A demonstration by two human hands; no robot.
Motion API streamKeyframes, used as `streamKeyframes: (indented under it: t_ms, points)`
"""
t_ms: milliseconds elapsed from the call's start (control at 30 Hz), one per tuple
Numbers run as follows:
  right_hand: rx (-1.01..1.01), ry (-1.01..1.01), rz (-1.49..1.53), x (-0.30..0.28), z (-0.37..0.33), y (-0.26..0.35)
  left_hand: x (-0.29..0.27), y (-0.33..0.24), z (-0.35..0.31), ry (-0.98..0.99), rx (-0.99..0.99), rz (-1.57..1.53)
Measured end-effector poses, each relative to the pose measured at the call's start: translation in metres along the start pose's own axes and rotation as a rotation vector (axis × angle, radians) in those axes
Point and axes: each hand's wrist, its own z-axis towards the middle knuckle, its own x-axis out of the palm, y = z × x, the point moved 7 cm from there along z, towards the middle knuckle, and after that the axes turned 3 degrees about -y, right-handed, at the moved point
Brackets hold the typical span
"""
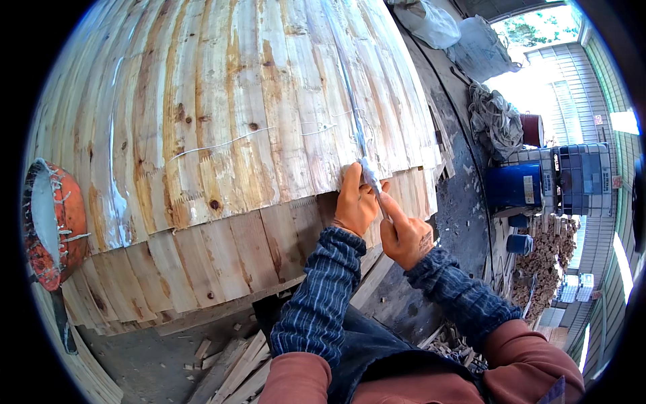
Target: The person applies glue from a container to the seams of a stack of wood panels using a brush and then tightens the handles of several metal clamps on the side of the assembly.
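Observation:
A broad panel of edge-to-edge wooden strips [235, 135] lies in front of me, atop a similar lower layer [222, 259]. My right hand [407, 239] is closed around the handle of a brush [371, 178], its tip thick with white paste. The index finger stretches along the handle. That tip rests on a white-smeared seam [361, 135] at the panel's near edge. Just left of the brush, my left hand [355, 209] grips the same edge, thumb on top and its other fingers partly hidden.
An orange container [67, 219] of white paste sits at far left, beside another white-streaked seam [118, 202]. Wood offcuts [235, 367] lie on the floor below the stack. To the right are a blue drum [513, 186], stacked wood pieces [548, 262] and bulky sacks [481, 50].

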Motion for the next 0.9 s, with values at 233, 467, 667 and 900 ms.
streamKeyframes:
  t_ms: [233,467,667,900]
  points:
    - [-0.022,-0.082,-0.134,0.005,0.096,-0.036,0.008,0.015,0.005,0.072,-0.116,-0.097]
    - [-0.077,0.033,-0.006,0.003,-0.002,-0.014,0.01,0.005,-0.004,-0.128,0.059,0.13]
    - [-0.028,0.04,0.139,-0.036,0.012,-0.014,-0.005,0.0,-0.028,-0.139,-0.07,0.095]
    - [-0.065,0.056,0.141,0.012,0.02,-0.049,0.019,-0.07,-0.061,-0.401,0.443,1.037]
